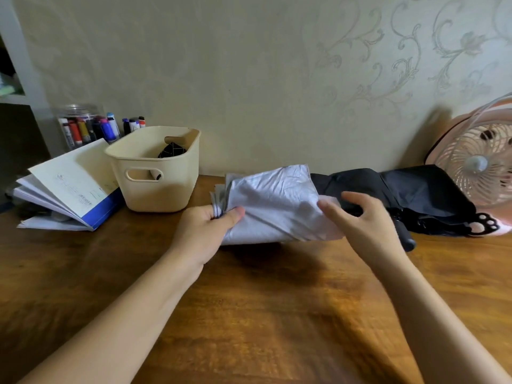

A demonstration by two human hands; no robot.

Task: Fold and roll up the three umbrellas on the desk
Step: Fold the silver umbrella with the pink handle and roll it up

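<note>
A pale grey-lilac umbrella [274,206] is held just above the wooden desk [249,300], its canopy loose and crumpled. My left hand [206,231] grips its bunched left end, thumb on top. My right hand [363,217] pinches a fold of the fabric at its right side with thumb and fingers. Behind it a black umbrella [415,192] lies unrolled on the desk, its black handle [407,239] poking out near my right wrist. A third umbrella with a wooden handle [173,149] sits in the cream basket [155,189].
An open stack of papers and a blue-edged book [72,189] lies at the left. A jar of markers [83,126] stands behind it by the wall. A pink desk fan [479,162] stands at the right edge, with a paw-print piece [487,224] in front.
</note>
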